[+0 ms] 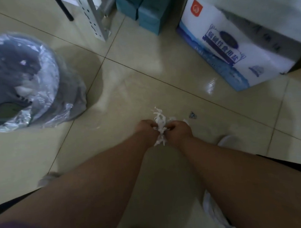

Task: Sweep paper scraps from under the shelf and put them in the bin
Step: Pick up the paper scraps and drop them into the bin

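My left hand [146, 130] and right hand [179, 130] were both curled shut, knuckles up, pressed toward each other with a bundle of paper scraps [160, 126] pinched between them. I judged that I held them that way, two fists squeezing from either side, because loose shreds would slip out of a single hand; clamped together low over the floor tiles [144, 82], anything that fell would not scatter far. The scraps themselves were thin white strips, crinkled and tangled, sticking up in a ragged tuft above the fists and hanging in another tuft below them toward the wrists. A few white bits showed just beside the right hand, though I could not tell whether they lay on the floor or belonged to the bundle, and one small dark fragment [192, 115] sat on the tile near them. The bin [43, 81], lined with a clear plastic bag and already holding some pale litter, stood well apart to my left, so the carry across looked like the step still to come. Beyond, the metal shelf leg [96, 22] rose at the top of the view, with teal boxes [149, 13] and a white-and-blue printed carton [230, 47] beside it.
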